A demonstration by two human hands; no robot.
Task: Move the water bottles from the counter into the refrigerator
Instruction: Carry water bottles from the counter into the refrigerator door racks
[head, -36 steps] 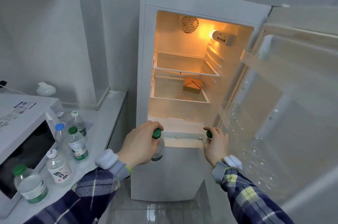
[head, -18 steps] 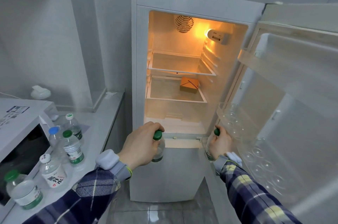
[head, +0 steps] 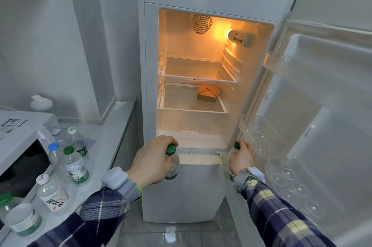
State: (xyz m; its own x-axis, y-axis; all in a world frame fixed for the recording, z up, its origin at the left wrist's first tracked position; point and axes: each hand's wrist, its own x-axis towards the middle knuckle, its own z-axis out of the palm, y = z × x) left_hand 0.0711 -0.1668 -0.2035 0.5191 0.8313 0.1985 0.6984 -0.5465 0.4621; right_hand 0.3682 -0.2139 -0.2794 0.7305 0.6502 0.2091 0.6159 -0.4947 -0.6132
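Right grip (head: 240, 158) has carried its bottle (head: 231, 153) nearer the door rack (head: 247, 126); left grip (head: 153, 161) clasps another bottle (head: 172, 163). Keep both upright, lifting clear above each rim.

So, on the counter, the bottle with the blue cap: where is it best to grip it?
Probably at the neck, just under the blue cap, coming from above. The blue-capped bottle stands upright, with the microwave and a green-capped bottle crowding its sides.

white microwave (head: 19, 136), orange box (head: 207, 95) on glass shelf (head: 192, 108), grey floor tiles (head: 181, 235)
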